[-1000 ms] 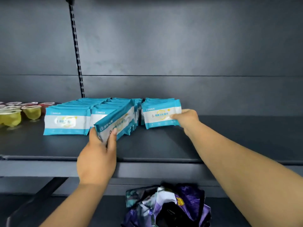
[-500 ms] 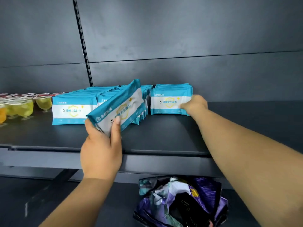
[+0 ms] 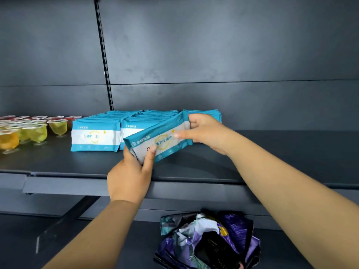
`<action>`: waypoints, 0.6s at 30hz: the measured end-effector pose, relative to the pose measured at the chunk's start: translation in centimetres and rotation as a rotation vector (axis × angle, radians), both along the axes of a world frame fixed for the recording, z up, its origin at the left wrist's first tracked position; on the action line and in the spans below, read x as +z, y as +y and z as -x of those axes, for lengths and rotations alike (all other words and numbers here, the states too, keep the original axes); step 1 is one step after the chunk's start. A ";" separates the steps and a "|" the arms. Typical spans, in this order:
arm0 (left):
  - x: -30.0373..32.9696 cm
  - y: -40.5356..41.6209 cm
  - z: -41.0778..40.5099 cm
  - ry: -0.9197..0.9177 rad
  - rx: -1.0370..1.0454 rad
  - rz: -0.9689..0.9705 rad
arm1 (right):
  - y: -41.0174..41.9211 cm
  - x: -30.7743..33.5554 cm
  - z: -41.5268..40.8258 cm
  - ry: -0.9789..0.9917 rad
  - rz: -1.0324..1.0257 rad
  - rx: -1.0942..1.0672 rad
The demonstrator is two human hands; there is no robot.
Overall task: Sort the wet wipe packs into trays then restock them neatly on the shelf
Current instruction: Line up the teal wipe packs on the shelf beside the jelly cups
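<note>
Centre of the frame: a bundle of teal-and-white wet wipe packs [image 3: 158,139], held just above the dark shelf deck [image 3: 272,152], long axis running from lower left to upper right, printed face toward the camera, left end lower and nearer, right end higher and farther back. Gripped at the lower-left end by the left hand [image 3: 130,175], thumb laid over the front face, fingers hidden behind. Gripped at the upper-right end by the right hand [image 3: 207,133], thumb stretched along the front, fingers curled round the end and back. How many packs make up the bundle: cannot tell.

Behind and left of it, on the same deck, rows of like packs standing on edge, faces forward: a left row [image 3: 95,136] fully in view, a middle row [image 3: 132,127] partly covered by the held bundle, and a right row [image 3: 204,113] mostly hidden behind the right hand, just its top edges showing.

Far left of the frame: clear jelly cups [image 3: 35,133], yellow and orange in front, red farther back, well apart from the held bundle.

Up the back panel, left of centre: a slotted upright rail [image 3: 104,59].

Bottom centre-right, on the lower shelf: a crumpled purple patterned bag [image 3: 209,241].
</note>
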State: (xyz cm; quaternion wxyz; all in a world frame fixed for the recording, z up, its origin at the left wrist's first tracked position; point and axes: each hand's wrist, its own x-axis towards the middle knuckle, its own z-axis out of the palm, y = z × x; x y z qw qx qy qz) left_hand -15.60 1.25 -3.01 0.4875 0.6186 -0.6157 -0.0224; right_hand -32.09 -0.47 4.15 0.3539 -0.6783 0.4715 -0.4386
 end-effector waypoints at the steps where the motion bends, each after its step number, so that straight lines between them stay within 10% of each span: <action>1: 0.0 0.0 0.0 -0.029 0.005 -0.003 | 0.3 0.1 0.1 0.052 -0.001 -0.036; 10: -0.6 -0.5 -0.3 -0.155 -0.130 0.092 | -1.5 0.9 5.4 -0.334 0.113 -0.521; 18: -0.7 -0.8 -0.2 -0.188 -0.089 0.085 | -7.5 -2.8 7.1 -0.128 -0.030 -0.672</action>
